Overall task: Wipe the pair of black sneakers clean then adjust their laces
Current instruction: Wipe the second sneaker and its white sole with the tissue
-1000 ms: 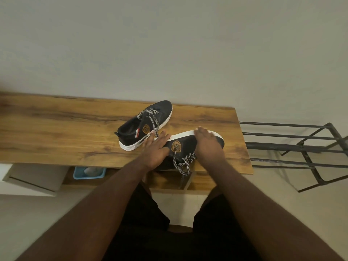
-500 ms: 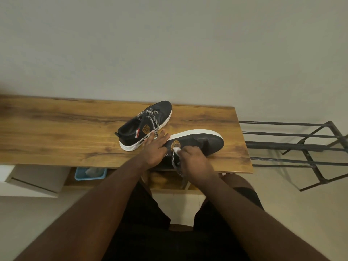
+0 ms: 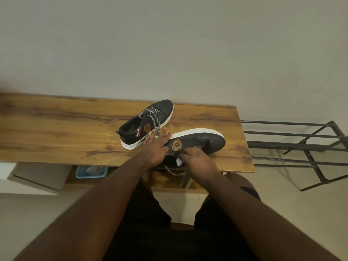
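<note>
On tipped sneaker (image 3: pixel 205 141): both hands (image 3: pixel 177 151)

A long wooden table (image 3: pixel 56 132) stood against a pale wall. Two black shoes with white soles lay on it near its right end: the far shoe (image 3: pixel 148 123) sat upright with its toe pointing toward the wall, and the near shoe (image 3: pixel 203 140) lay tipped on its side at the front edge, just beside the first. A speckled lace (image 3: pixel 177 173) from the near shoe hung down over the table's front edge.
</note>
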